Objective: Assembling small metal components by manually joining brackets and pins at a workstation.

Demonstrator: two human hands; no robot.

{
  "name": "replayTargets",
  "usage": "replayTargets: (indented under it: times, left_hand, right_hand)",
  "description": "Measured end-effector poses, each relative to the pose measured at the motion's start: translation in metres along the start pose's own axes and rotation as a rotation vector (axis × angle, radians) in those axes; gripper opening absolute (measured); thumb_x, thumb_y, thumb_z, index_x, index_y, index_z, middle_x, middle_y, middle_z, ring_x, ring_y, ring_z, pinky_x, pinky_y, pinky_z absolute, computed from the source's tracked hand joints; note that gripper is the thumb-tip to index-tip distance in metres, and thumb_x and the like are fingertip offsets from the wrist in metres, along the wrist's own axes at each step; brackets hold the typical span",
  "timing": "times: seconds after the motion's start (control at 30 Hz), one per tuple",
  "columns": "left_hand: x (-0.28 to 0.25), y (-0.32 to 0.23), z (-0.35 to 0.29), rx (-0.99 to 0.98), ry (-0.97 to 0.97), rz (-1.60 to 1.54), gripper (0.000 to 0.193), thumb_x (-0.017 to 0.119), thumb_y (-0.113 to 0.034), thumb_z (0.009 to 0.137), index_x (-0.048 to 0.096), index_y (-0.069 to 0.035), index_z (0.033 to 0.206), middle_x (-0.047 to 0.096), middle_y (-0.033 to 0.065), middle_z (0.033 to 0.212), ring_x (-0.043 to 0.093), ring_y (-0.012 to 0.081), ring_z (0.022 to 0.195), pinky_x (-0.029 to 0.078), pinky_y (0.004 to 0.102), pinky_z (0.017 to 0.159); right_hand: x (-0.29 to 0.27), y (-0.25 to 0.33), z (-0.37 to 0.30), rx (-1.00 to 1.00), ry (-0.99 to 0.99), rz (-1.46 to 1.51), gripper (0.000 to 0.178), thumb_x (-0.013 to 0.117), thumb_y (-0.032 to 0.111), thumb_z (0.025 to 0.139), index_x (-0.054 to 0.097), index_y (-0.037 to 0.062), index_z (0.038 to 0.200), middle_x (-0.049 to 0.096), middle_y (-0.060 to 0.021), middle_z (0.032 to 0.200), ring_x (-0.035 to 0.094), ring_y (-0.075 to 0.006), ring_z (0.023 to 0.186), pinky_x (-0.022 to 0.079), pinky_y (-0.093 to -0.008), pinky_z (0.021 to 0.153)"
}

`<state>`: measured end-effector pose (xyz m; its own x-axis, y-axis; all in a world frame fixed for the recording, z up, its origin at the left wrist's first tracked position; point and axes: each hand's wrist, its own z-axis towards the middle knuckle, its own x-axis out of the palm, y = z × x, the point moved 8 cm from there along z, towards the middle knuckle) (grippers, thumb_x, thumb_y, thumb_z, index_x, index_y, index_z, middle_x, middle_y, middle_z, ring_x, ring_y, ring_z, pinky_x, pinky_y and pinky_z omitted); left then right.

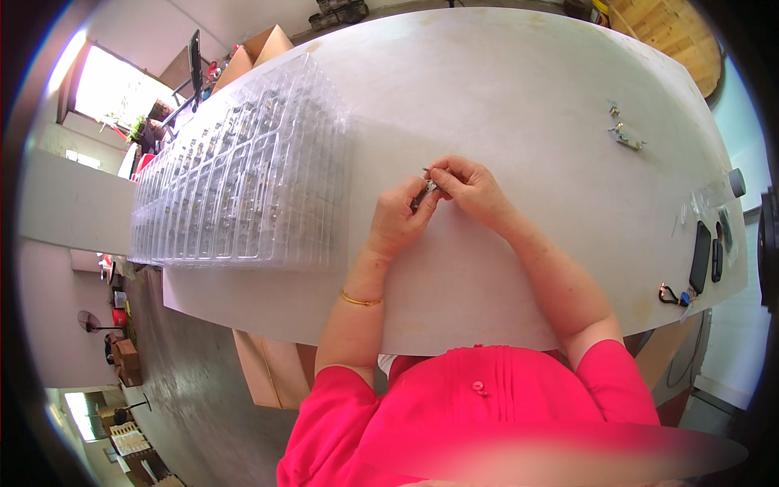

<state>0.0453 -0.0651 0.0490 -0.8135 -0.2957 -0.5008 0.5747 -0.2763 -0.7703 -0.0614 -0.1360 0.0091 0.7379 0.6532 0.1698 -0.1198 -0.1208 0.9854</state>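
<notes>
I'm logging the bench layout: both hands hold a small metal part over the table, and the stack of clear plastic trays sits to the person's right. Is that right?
Not quite. The head view shows the stack of clear plastic trays on the person's left, not right. The rest holds: the left hand and right hand together hold a small metal part over the table.

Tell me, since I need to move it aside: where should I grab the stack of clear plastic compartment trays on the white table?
Grip the stack of clear plastic compartment trays by its near short edge, probably from below with both hands. It is long, flimsy-looking and loaded with small parts, so lifting by the top tray or one corner could bend it. The left hand sits closest.
</notes>
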Motion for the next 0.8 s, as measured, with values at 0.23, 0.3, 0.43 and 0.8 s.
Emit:
replayTargets:
  times: [0.23, 0.3, 0.43, 0.8]
  left_hand:
    - [-0.002, -0.010, 0.002, 0.006, -0.030, 0.094, 0.019, 0.068, -0.011, 0.088, 0.055, -0.003, 0.079, 0.052, 0.0119, 0.060, 0.049, 0.0226, 0.048, 0.042, 0.0343, 0.049]
    - [0.003, -0.010, 0.002, 0.020, -0.026, 0.099, 0.019, 0.068, -0.011, 0.088, 0.054, -0.003, 0.078, 0.052, 0.0125, 0.060, 0.050, 0.0240, 0.048, 0.042, 0.0351, 0.049]
    - [0.000, -0.005, 0.001, -0.008, -0.068, 0.188, 0.016, 0.069, -0.011, 0.087, 0.058, -0.003, 0.080, 0.055, 0.0134, 0.062, 0.053, 0.0255, 0.049, 0.043, 0.0356, 0.050]
    - [-0.006, 0.000, 0.001, -0.021, -0.075, 0.045, 0.017, 0.066, -0.008, 0.086, 0.066, -0.001, 0.102, 0.065, 0.0115, 0.079, 0.059, 0.0192, 0.063, 0.048, 0.0317, 0.059]
  right_hand:
    - [-0.008, 0.018, -0.005, -0.297, -0.161, -0.088, 0.012, 0.059, 0.016, 0.099, 0.065, 0.0062, 0.104, 0.058, -0.0027, 0.104, 0.060, -0.0115, 0.097, 0.050, -0.0278, 0.079]
    - [-0.011, 0.020, -0.006, -0.329, -0.180, -0.071, 0.010, 0.059, 0.014, 0.099, 0.065, 0.0064, 0.103, 0.058, -0.0028, 0.107, 0.060, -0.0114, 0.098, 0.050, -0.0283, 0.078]
    - [-0.010, 0.016, -0.004, -0.270, -0.224, -0.089, 0.012, 0.059, 0.015, 0.099, 0.064, 0.0045, 0.101, 0.062, -0.0013, 0.093, 0.061, -0.0092, 0.088, 0.051, -0.0264, 0.075]
    - [-0.016, 0.016, -0.001, -0.129, -0.207, 0.059, 0.013, 0.059, 0.014, 0.099, 0.065, 0.0021, 0.097, 0.064, -0.0020, 0.084, 0.060, -0.0083, 0.076, 0.052, -0.0247, 0.067]
